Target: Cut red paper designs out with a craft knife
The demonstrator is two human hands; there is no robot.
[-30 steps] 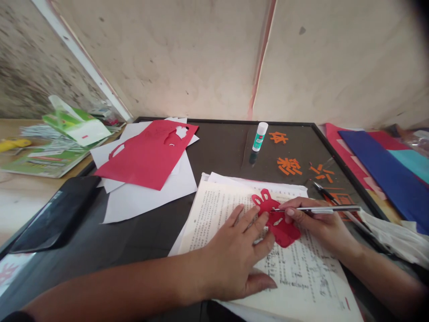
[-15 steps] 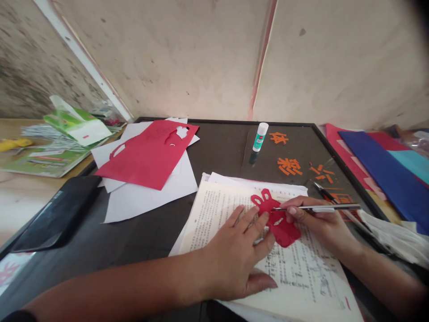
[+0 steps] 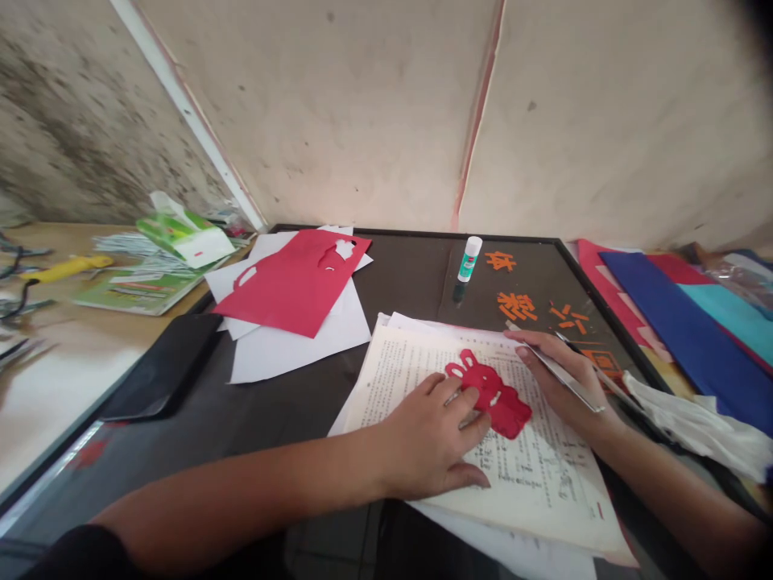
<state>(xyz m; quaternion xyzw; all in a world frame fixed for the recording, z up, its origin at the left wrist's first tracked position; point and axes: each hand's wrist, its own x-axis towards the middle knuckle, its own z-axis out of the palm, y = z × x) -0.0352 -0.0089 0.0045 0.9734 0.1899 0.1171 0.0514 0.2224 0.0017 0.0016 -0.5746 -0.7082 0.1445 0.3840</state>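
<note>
A red paper cut-out (image 3: 508, 409), shaped like a rabbit with two looped ears and small cut holes, lies on the printed page of a book (image 3: 392, 395). My left hand (image 3: 438, 439) rests palm down with fingers spread, its fingertips touching the cut-out's left side. In my right hand (image 3: 564, 370) is a slim silver pen-like tool (image 3: 571, 380); its exact kind is unclear. That hand lies at the page's upper right edge, and the tool is clear of the cut-out.
A glue stick (image 3: 469, 259) stands near orange paper characters (image 3: 516, 307). Red paper with cut openings (image 3: 295, 286) lies over white sheets (image 3: 302, 346). A phone (image 3: 163, 366) is at left, coloured sheets (image 3: 682, 310) and crumpled white material (image 3: 694, 427) at right.
My right hand has lifted the tool off the cut-out and moved it up and right. My left hand still rests on the cut-out. The view has shifted slightly left.
</note>
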